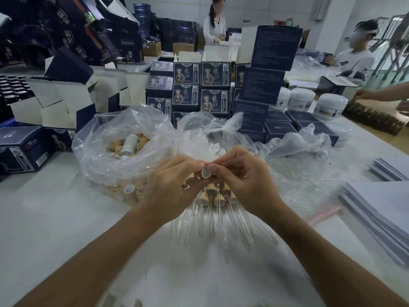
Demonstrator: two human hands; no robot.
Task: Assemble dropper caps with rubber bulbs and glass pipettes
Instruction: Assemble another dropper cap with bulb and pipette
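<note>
My left hand (pixel 170 185) grips a tan dropper cap (pixel 205 171), its open white-lined end turned toward me; a few more caps sit in the same palm. My right hand (pixel 243 180) pinches a clear glass pipette (pixel 236 160) that slants up to the right, its near end at the cap's mouth. Below my hands lies a fan of finished droppers (pixel 218 209), tan caps at the top and glass tubes pointing toward me. A clear bag of tan caps (pixel 130 144) sits behind on the left. Another clear bag (pixel 212 149) holds white rubber bulbs.
Dark blue product boxes (pixel 199 85) are stacked behind the bags, with open white cartons at the left. White jars (pixel 329 106) stand at the right. Stacks of grey paper sheets (pixel 376 209) lie on the table's right side. Other people work at the back and far right.
</note>
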